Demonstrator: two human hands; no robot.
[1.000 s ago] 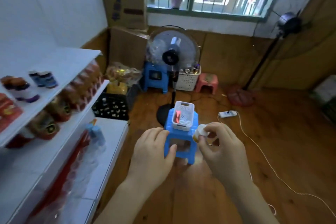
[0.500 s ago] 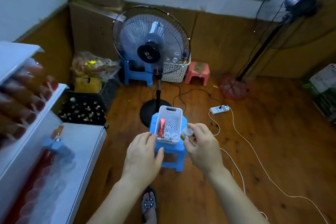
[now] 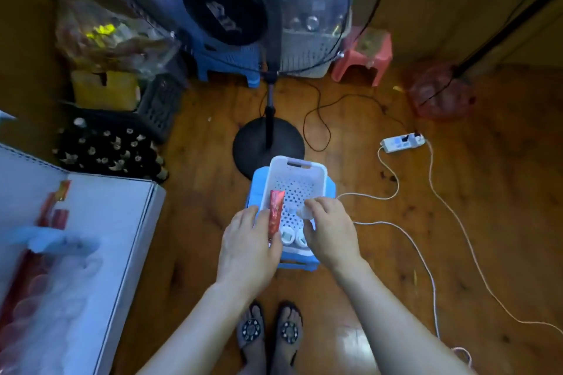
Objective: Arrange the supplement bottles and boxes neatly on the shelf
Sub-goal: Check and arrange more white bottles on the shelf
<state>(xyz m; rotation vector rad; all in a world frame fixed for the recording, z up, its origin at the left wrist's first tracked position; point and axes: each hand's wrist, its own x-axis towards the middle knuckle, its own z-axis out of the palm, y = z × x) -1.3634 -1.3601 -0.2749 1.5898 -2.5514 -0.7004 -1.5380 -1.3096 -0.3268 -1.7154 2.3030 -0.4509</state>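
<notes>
A white perforated basket (image 3: 297, 169) sits on a small blue stool (image 3: 300, 263) in front of me. Inside lie a red box (image 3: 275, 215) and two white-capped bottles (image 3: 294, 237). My left hand (image 3: 248, 245) is over the basket's near left corner, its thumb touching the red box's lower end. My right hand (image 3: 330, 230) is over the basket's right side and pinches a small white-capped bottle (image 3: 305, 212). The white shelf (image 3: 118, 237) is at the left edge, with red packs and a blurred blue item on it.
A standing fan (image 3: 268, 143) rises right behind the stool. A crate of dark bottles (image 3: 109, 149) stands by the shelf. A power strip (image 3: 402, 141) and white cables trail across the wooden floor on the right. A pink stool (image 3: 362, 62) is further back.
I have bent forward and down over the stool, so the upper shelves left the view. Both hands moved onto the basket, the right one still with the small bottle.
</notes>
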